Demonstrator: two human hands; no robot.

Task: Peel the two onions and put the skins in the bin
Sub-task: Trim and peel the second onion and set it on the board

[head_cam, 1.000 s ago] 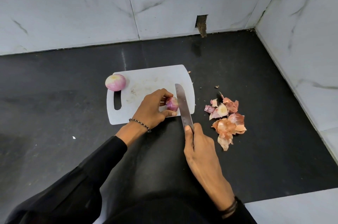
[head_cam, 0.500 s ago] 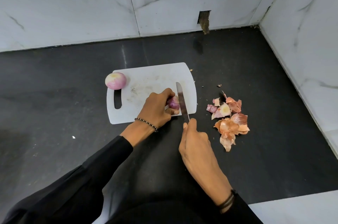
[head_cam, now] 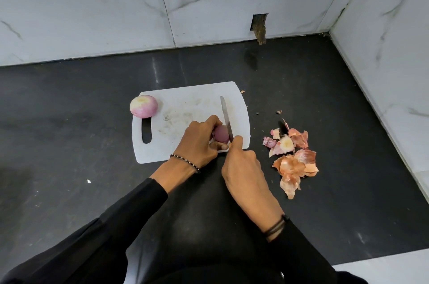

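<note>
A white cutting board (head_cam: 185, 100) lies on the dark counter. A peeled pink-white onion (head_cam: 143, 106) sits at its left edge, above the handle slot. My left hand (head_cam: 199, 142) grips a small purple onion (head_cam: 221, 133) near the board's front right. My right hand (head_cam: 241, 163) holds a knife (head_cam: 225, 114) by the handle, forefinger along the spine; the blade stands against the right side of the small onion. A heap of orange and purple onion skins (head_cam: 293, 156) lies on the counter to the right of the board. No bin is in view.
Marble walls close in the black counter (head_cam: 69, 135) at the back and right, forming a corner at the upper right. A small hole (head_cam: 259, 26) is in the back wall. Small scraps (head_cam: 278, 112) lie near the board's right edge.
The knife has moved left and forward along the board, from beside the small onion to against it. My right hand has come closer to my left hand.
</note>
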